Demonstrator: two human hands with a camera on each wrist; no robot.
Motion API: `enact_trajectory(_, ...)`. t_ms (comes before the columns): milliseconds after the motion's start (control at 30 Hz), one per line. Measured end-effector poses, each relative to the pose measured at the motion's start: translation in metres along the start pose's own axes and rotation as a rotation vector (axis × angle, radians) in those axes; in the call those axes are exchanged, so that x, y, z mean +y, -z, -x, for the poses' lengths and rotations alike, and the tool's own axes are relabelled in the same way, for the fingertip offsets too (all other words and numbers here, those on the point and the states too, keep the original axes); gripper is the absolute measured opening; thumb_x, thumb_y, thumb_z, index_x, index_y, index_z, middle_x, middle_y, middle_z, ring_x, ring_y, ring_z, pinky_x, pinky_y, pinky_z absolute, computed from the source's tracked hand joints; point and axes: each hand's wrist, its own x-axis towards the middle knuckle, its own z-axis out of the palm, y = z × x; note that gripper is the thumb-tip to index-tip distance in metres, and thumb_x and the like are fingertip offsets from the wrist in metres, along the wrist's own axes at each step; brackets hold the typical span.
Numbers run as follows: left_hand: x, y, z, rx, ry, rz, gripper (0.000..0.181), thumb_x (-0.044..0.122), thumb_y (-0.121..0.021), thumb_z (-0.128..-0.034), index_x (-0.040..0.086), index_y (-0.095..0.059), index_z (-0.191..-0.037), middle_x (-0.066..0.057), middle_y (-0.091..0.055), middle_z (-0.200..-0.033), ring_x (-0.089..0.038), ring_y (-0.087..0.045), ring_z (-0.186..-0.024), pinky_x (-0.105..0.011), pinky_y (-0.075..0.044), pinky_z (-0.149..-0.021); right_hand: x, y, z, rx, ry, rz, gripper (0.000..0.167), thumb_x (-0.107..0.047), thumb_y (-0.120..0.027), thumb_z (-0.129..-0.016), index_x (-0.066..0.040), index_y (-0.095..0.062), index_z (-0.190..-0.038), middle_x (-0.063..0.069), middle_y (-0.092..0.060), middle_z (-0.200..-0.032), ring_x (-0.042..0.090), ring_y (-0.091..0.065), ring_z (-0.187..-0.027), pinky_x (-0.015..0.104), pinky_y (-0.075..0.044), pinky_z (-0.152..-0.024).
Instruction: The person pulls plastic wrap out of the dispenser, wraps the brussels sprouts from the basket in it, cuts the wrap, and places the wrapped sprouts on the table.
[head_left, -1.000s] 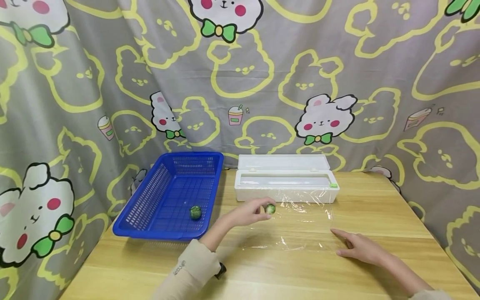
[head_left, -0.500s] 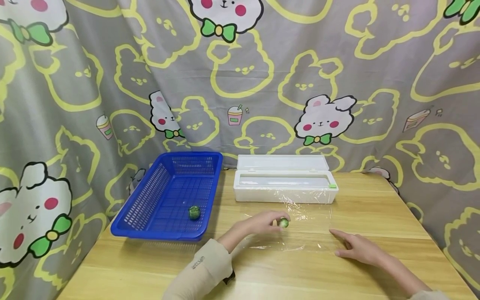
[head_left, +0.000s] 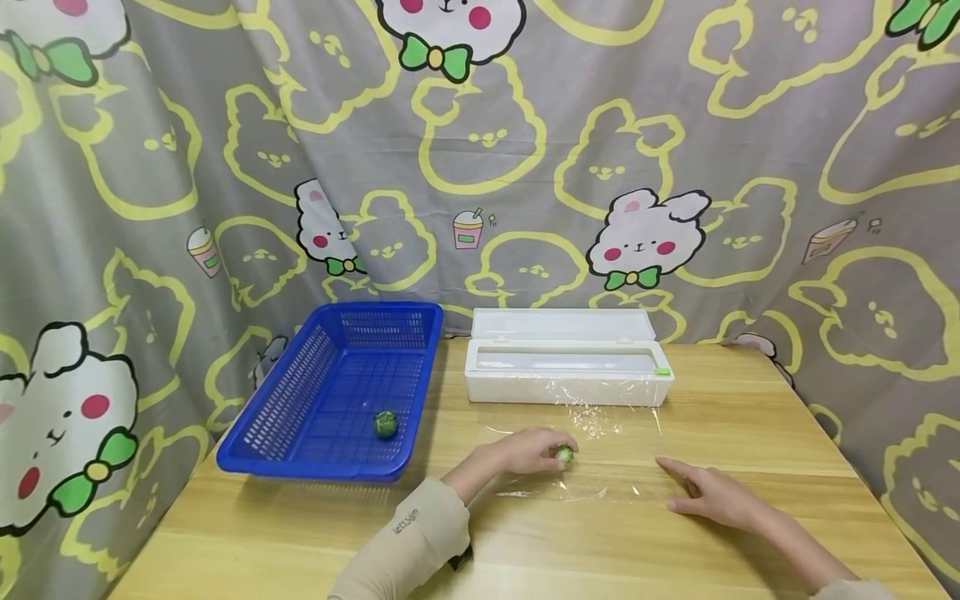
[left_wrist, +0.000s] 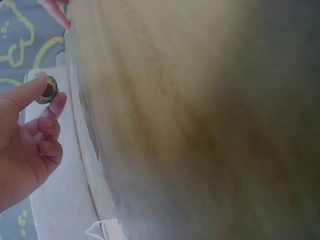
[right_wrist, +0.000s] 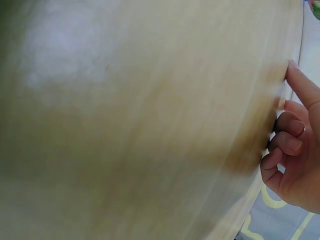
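Between thumb and fingertips my left hand (head_left: 528, 450) pinches a Brussels sprout (head_left: 565, 454), over the left-middle part of a clear sheet of plastic wrap (head_left: 611, 475). The left wrist view shows the sprout (left_wrist: 54, 86) held between thumb and index finger, the other fingers curled loosely. My right hand (head_left: 716, 493) rests at the sheet's right edge, thumb and index finger spread; in the right wrist view its remaining fingers (right_wrist: 290, 142) bend loosely. The wrap runs from a white dispenser box (head_left: 562, 391) whose lid stands raised behind.
A blue plastic basket (head_left: 311, 469) stands on the left of the wooden table (head_left: 600, 550), with another Brussels sprout (head_left: 386, 424) in it. A green slider (head_left: 662, 372) sits at the box's right end. A patterned curtain (head_left: 525, 167) closes off the back.
My left hand has carried the sprout right and toward the front, lower over the wrap; in the last half second it shifted only slightly. My right hand has stayed at the sheet's right edge.
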Motion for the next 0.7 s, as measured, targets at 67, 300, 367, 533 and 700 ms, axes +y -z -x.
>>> enact_trajectory(67,-0.0004,-0.0009,-0.0005,0.002,0.006,-0.019,0.032,0.017,-0.057,-0.0892,0.011,-0.055,-0.12,0.005,-0.06,-0.096,-0.002,-0.053,-0.087,-0.015,-0.04,-0.082,0.0002,0.0,-0.0001,-0.001,-0.002,0.001,0.064,-0.034,-0.064,-0.083,0.007,-0.043,-0.129,-0.015,-0.031,-0.055,-0.003,-0.024,-0.049,0.019,-0.03,-0.049)
enact_trajectory(300,-0.0027,-0.0035,-0.0029,-0.003,0.031,-0.067,0.033,0.019,-0.058,-0.0888,0.015,-0.056,-0.121,0.003,-0.062,-0.106,-0.003,-0.053,-0.092,-0.017,-0.04,-0.085,0.0012,-0.0005,-0.0004,-0.003,-0.006,0.003,0.065,-0.034,-0.063,-0.083,0.006,-0.043,-0.13,-0.015,-0.03,-0.055,-0.003,-0.023,-0.049,0.019,-0.029,-0.05)
enact_trajectory(367,-0.0031,-0.0037,-0.0031,-0.01,0.03,-0.077,0.034,0.018,-0.058,-0.0888,0.015,-0.056,-0.122,0.002,-0.062,-0.107,-0.003,-0.053,-0.092,-0.016,-0.04,-0.084,0.0011,-0.0006,-0.0004,-0.002,-0.004,0.003,0.065,-0.034,-0.063,-0.083,0.007,-0.043,-0.129,-0.015,-0.03,-0.055,-0.003,-0.023,-0.049,0.019,-0.03,-0.05)
enact_trajectory(533,-0.0068,-0.0044,-0.0035,-0.032,0.044,-0.087,0.035,0.017,-0.058,-0.0888,0.015,-0.056,-0.123,0.002,-0.062,-0.106,-0.002,-0.051,-0.086,-0.014,-0.04,-0.082,0.0004,-0.0007,-0.0003,-0.012,-0.016,-0.004,0.065,-0.035,-0.063,-0.084,0.006,-0.043,-0.13,-0.015,-0.029,-0.055,-0.002,-0.023,-0.049,0.02,-0.029,-0.051)
enact_trajectory(700,-0.0077,-0.0046,-0.0045,-0.055,0.059,-0.087,0.035,0.018,-0.059,-0.0882,0.017,-0.056,-0.123,0.005,-0.06,-0.093,-0.001,-0.048,-0.078,-0.012,-0.039,-0.074,0.0005,-0.0002,-0.0008,-0.015,-0.013,-0.011,0.065,-0.035,-0.063,-0.084,0.006,-0.042,-0.13,-0.014,-0.03,-0.055,-0.002,-0.024,-0.049,0.02,-0.03,-0.051)
